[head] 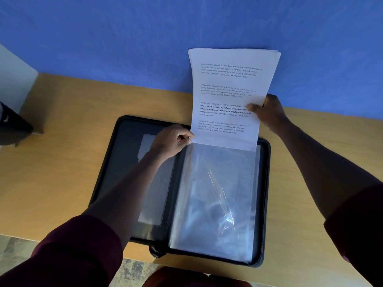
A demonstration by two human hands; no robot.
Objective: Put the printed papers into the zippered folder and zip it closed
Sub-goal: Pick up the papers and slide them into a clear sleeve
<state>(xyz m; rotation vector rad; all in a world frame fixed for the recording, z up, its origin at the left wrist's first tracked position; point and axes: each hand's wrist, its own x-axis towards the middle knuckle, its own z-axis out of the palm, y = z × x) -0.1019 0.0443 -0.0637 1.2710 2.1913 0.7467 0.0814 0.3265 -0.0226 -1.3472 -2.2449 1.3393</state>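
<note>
A black zippered folder (118,162) lies open flat on the wooden table. Its right half carries clear plastic sleeves (215,199). The printed papers (228,88), a thin white stack with paragraphs of text, stand upright over the sleeves' top edge, their lower edge at the sleeve opening. My right hand (267,112) grips the stack's right edge, thumb on the front. My left hand (172,139) pinches at the papers' lower left corner, where the sleeve's top corner also lies. The zip pull (155,252) hangs at the folder's near edge.
The wooden table (62,172) runs against a blue wall (145,48). A dark object (12,123) sits at the table's left end. Tiled floor (132,268) shows below the near edge.
</note>
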